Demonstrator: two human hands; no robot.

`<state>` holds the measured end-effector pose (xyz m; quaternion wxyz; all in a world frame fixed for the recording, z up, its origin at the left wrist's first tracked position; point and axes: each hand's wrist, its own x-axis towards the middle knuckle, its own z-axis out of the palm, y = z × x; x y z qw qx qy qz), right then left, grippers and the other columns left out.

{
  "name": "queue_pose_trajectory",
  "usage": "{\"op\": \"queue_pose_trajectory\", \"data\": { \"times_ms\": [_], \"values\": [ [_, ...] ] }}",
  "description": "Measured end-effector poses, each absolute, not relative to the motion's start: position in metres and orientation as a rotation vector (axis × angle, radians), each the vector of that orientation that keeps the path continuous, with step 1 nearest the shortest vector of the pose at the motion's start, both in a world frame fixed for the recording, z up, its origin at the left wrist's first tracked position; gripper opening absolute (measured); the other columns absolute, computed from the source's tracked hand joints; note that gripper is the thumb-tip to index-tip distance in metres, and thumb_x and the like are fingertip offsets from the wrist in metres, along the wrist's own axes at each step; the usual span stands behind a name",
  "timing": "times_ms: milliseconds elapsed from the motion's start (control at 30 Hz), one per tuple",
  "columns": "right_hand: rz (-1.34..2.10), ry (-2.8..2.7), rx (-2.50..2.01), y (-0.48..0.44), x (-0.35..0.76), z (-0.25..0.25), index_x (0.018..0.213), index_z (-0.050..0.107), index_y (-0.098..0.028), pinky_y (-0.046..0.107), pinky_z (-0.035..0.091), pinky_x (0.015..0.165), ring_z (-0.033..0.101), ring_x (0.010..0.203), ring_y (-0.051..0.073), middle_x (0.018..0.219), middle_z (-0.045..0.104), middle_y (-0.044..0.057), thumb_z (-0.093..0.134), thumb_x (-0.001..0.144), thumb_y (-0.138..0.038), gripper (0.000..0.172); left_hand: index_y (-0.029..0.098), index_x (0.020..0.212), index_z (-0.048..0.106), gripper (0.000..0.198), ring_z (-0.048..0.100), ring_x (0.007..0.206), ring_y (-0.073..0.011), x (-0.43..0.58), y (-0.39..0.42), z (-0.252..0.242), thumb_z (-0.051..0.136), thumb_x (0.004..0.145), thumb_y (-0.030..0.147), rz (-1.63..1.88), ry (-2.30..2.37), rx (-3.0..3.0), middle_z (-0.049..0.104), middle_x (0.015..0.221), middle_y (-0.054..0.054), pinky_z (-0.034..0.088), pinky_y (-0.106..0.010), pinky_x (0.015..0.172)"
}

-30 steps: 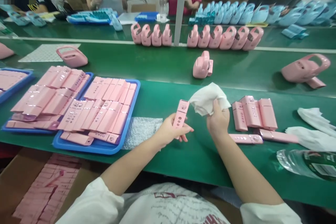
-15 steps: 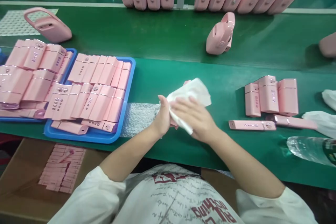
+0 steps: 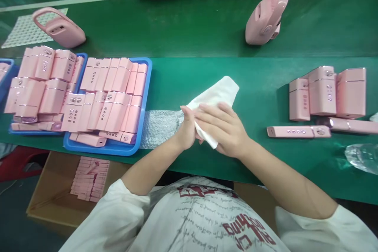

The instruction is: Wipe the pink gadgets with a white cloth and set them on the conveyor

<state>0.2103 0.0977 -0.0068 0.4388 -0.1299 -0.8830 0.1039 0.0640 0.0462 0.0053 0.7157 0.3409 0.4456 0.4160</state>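
Head view: a white cloth (image 3: 217,91) is pressed between both hands above the front of the green table (image 3: 274,157).
The left hand (image 3: 186,130) is closed edge-on about the cloth's lower fold, and the right hand (image 3: 226,130) is laid over it with fingers long and flat, the cloth pinned beneath; what is wrapped inside is hidden. The bundle is held between the blue tray (image 3: 102,150) of pink panels (image 3: 113,100) and the pink strip (image 3: 298,131) lying flat at the right, just beside a sheet of bubble wrap (image 3: 159,126). The work is judged to be a wipe. For a clean result, pressure should be spread evenly through the flat fingers, a fresh part of the cloth turned to the surface, and bare fingertips kept off whatever is wiped, since marks would otherwise be left.
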Motion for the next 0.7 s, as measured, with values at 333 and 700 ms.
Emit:
{"op": "queue_pose_trajectory", "data": {
  "times_ms": [333,700],
  "values": [
    [1.721,-0.872,-0.9,0.122,0.213,0.002,0.087,0.063,-0.02,0.034,0.058,0.077,0.07,0.082,0.019,0.075,0.067,0.001,0.055,0.086,-0.055,0.035,0.013,0.117,0.05,0.105,0.035,0.03,-0.0074,0.071,0.049,0.018,0.006,0.067,0.094,0.886,0.912,0.768,0.048,0.052,0.005,0.028,-0.021,0.029],
    [1.961,-0.989,-0.72,0.113,0.214,0.019,0.094,0.065,-0.018,0.039,0.058,0.073,0.068,0.087,0.026,0.083,0.069,0.007,0.05,0.076,-0.078,0.064,0.017,0.095,0.05,0.083,0.04,0.03,-0.0074,0.069,0.047,0.014,0.02,0.073,0.09,0.948,0.766,0.688,0.053,0.053,0.004,0.031,-0.019,0.029]
  ]
}}
